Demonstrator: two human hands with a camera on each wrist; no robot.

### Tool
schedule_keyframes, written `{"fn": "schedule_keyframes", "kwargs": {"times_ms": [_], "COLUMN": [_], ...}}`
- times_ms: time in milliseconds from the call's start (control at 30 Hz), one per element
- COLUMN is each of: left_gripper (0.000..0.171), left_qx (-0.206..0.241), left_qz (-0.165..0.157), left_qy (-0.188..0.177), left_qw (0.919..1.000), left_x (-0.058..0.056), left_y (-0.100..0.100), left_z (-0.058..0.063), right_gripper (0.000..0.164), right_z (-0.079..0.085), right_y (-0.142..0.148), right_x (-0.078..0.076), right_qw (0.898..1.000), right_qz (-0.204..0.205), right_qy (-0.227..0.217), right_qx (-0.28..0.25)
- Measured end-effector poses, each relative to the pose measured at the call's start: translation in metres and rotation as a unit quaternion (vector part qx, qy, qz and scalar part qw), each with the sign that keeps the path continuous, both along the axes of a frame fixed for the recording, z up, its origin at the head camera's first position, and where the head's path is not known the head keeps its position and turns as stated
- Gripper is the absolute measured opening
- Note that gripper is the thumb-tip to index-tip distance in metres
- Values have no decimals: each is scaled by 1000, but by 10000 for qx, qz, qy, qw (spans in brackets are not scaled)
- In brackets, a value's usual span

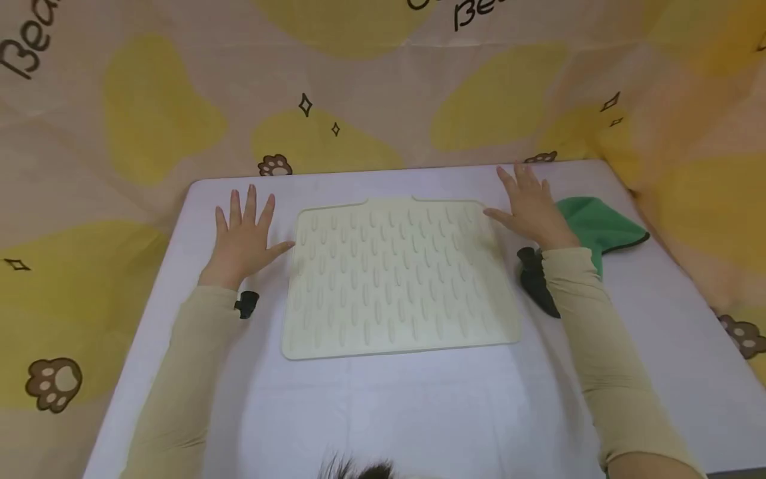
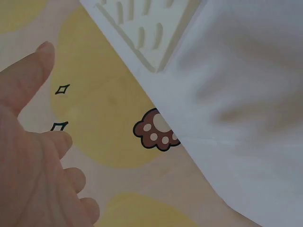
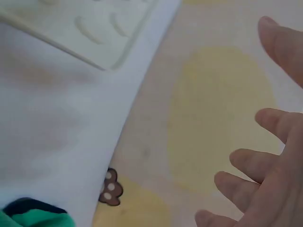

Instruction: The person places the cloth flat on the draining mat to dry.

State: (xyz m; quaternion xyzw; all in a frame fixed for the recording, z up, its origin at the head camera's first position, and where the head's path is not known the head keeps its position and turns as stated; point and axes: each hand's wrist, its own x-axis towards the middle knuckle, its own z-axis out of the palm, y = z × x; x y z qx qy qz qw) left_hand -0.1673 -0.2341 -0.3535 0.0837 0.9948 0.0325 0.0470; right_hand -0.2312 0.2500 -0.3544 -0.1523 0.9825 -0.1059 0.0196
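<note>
By the look of it, the work is at a ready stage: the person's left grip point(image 1: 239, 249) and right grip point(image 1: 531, 207) are both spread, fingers apart, holding nothing, one on each side of the ridged mat point(image 1: 395, 279). Handling the mat would, I judge, call for bringing both grips inward and curling the fingers over its edges. Whether either thumb touches it I cannot tell from the head view. The mat lies flat in the middle of the white counter point(image 1: 389, 406), pale cream, with rounded near corners, a broad tab at its far edge and rows of short oblong ridges. A green cloth point(image 1: 607, 223) lies to its right.
</note>
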Motion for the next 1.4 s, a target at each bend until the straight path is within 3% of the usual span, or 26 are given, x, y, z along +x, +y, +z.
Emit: {"fn": "schedule_keyframes", "kwargs": {"times_ms": [133, 300, 467, 667, 767, 933, 1167, 1400], "left_gripper": [91, 91, 87, 82, 80, 76, 77, 77], "left_qx": [218, 672, 1658, 2492, 2649, 2746, 2549, 2494], "left_qz": [141, 293, 505, 400, 272, 127, 44, 27], "left_qy": [-53, -460, -1078, -1199, -1251, -1345, -1470, -1395], "left_qw": [9996, 9963, 9790, 9602, 9557, 9520, 9557, 9583], "left_x": [18, 38, 52, 60, 62, 65, 70, 71], "left_y": [2, 0, 1, 13, 20, 29, 31, 30], "left_z": [-6, -13, -21, -34, -39, -47, -56, -56], "right_gripper": [80, 77, 65, 52, 51, 56, 63, 57], "right_z": [-2, -7, -15, -27, -31, -34, -40, -43], "right_y": [19, 41, 61, 80, 87, 93, 94, 95], "right_x": [17, 39, 63, 84, 91, 101, 110, 111], "right_qw": [9953, 9869, 9770, 9627, 9604, 9580, 9508, 9397], "right_qz": [-379, -618, -958, -1538, -1737, -2066, -2517, -2959], "right_qy": [-6, -140, 107, 670, 814, 634, 209, 523], "right_qx": [-888, -1486, -1900, -2123, -2019, -1882, -1797, -1635]}}
